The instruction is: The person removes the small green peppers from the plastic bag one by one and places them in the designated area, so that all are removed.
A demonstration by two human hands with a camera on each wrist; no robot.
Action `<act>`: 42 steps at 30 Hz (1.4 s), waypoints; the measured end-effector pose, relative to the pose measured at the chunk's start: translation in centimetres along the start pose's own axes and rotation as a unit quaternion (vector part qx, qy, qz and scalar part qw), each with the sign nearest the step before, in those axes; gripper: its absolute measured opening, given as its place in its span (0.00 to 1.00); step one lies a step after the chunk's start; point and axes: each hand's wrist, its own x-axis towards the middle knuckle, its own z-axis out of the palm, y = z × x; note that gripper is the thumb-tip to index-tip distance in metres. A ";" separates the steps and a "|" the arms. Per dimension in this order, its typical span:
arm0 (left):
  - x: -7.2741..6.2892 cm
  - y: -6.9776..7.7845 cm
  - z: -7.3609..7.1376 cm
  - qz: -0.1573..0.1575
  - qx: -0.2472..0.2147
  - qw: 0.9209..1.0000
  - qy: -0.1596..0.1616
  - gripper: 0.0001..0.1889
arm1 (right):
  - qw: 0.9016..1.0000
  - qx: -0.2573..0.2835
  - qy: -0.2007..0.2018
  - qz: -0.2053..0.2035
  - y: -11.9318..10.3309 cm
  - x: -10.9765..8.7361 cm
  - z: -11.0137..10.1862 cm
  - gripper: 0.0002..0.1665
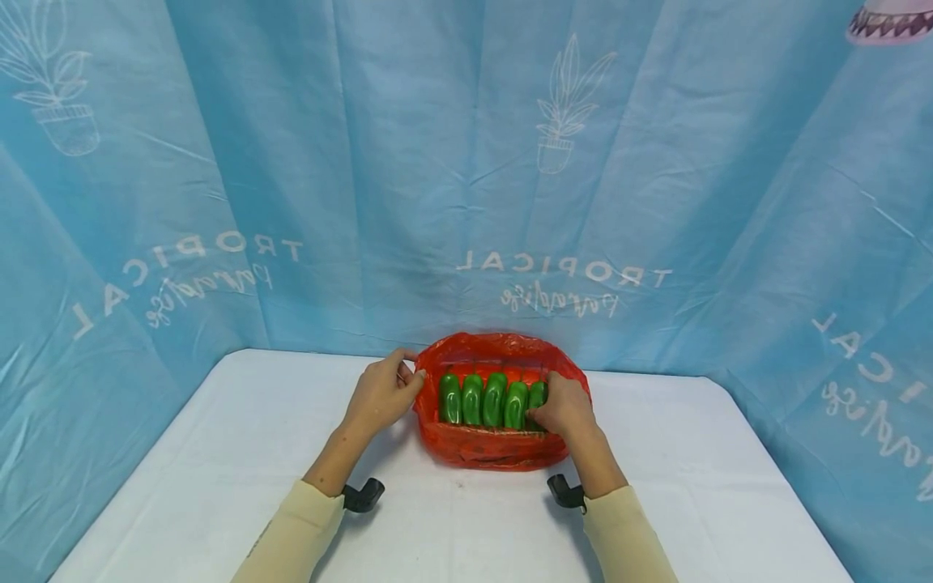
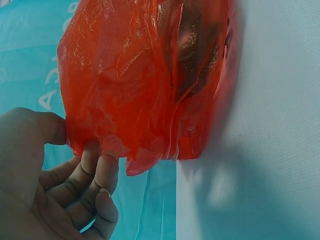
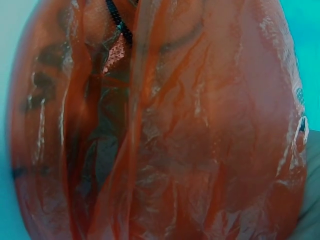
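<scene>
Bag (image 1: 481, 448), red, crinkled, lower centre, pinched by left fingers (image 2: 106, 172); inside, glossy green vegetables (image 1: 494, 401), rightmost gripped by right fingers (image 1: 558, 393).

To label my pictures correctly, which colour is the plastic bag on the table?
The plastic bag is red and partly see-through; the left wrist view shows it best.
</scene>
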 end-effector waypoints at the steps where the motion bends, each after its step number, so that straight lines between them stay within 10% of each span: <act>1: 0.0 0.0 0.0 0.001 -0.001 1.000 0.001 0.17 | 1.000 0.001 -0.001 0.001 0.0 0.0 0.0 0.38; 42: -0.2 -0.5 0.3 -0.024 -0.031 0.999 0.001 0.17 | 0.997 0.043 0.048 -0.046 0.0 -0.5 -1.2 0.30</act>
